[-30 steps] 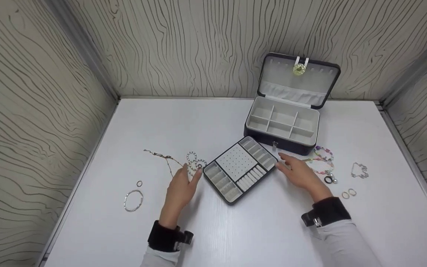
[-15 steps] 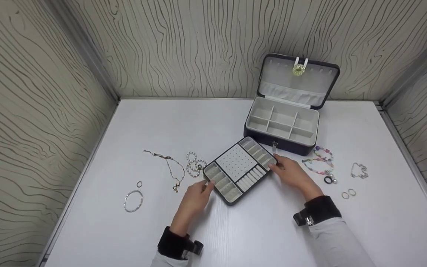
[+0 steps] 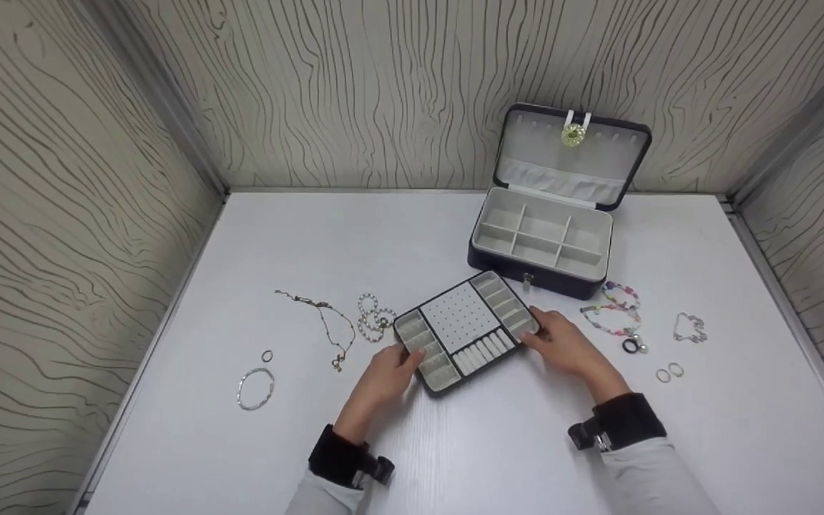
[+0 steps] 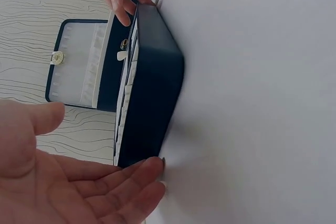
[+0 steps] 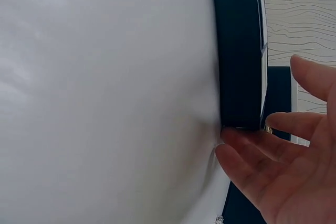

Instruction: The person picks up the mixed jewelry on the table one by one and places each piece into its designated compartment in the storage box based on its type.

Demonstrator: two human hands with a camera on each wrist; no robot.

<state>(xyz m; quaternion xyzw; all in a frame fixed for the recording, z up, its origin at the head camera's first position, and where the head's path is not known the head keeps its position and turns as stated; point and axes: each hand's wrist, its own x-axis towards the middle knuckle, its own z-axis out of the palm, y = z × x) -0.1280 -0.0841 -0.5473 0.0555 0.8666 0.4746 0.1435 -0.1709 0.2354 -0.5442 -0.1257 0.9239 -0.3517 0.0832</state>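
Observation:
A dark navy jewelry tray, with small white compartments, a dotted panel and ring-slot rolls, lies slanted on the white table between both hands. My left hand touches its left end. In the left wrist view, the fingertips meet the tray's dark side and the thumb stands raised above. My right hand is at the opposite end. Its fingers lie fairly straight against that end in the right wrist view, thumb lifted. Behind the tray stands the jewelry box, lid up, its compartments bare.
Left of the tray lie a pearl strand, a thin chain necklace, a ring and a bangle. On the right are colourful bead bracelets, a dark ring, a silver bracelet and two rings.
My left hand moved from beside the pearl strand to the tray's left end; the right hand came in to its right end. The tray has turned slightly clockwise.

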